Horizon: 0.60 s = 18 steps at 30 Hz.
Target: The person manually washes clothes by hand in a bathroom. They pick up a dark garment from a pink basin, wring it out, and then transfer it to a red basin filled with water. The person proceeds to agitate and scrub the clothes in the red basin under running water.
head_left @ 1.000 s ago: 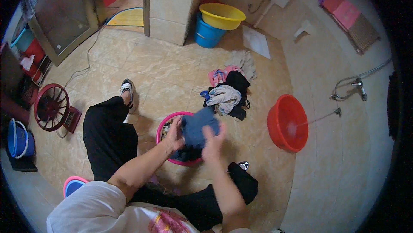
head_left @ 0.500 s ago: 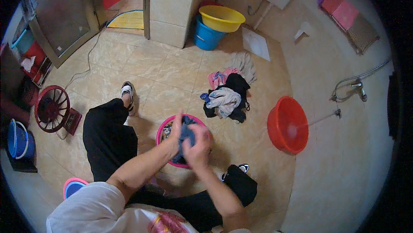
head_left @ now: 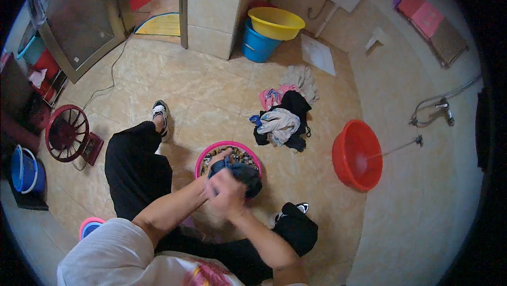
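A wet-looking dark blue cloth (head_left: 247,174) is bunched between my hands, above the near side of a pink-rimmed basin (head_left: 201,159). My left hand (head_left: 215,163) is beneath and behind the cloth, gripping it, with its fingers largely hidden. Closed in a fist, my right hand (head_left: 227,190) presses on the cloth from the near side, slightly smeared by motion. A speckled, multicoloured surface shows inside the basin, which stands on the floor between my legs.
Beyond the basin lies a heap of clothes (head_left: 282,122). Water runs from a wall tap (head_left: 419,140) into a red basin (head_left: 346,154) on the right. A dark red fan (head_left: 67,133) stands left, its cord crossing the floor. A yellow basin (head_left: 280,25) rests on a blue bucket (head_left: 257,47).
My right hand has moved down and left along the cloth, toward my left wrist. The cloth has shifted right, and more of the basin's speckled inside shows.
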Each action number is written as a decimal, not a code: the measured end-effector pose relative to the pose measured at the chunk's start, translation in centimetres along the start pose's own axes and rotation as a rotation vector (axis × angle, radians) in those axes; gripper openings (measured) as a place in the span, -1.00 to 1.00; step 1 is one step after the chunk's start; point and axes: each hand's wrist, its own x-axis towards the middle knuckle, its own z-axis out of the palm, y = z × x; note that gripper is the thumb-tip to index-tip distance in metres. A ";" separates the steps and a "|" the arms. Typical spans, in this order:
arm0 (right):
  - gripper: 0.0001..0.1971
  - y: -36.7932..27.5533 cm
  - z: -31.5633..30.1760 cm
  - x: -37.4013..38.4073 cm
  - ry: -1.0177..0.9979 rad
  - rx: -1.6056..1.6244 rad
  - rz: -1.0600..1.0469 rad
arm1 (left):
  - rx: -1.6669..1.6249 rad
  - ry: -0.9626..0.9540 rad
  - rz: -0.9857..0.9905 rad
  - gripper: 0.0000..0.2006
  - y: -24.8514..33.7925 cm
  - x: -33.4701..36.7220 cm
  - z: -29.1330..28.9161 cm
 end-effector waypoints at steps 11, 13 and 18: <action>-0.84 -0.6 -0.6 0.5 0.019 -0.105 -0.046 | 0.813 0.160 0.387 -0.66 1.7 2.4 -2.8; -0.86 4.1 -0.6 1.6 0.122 -0.124 0.131 | 0.324 0.285 0.017 -0.72 1.1 1.9 -1.8; -0.85 2.3 -1.8 2.1 0.121 -0.082 0.192 | 0.217 0.176 0.105 -0.78 0.5 2.6 -2.7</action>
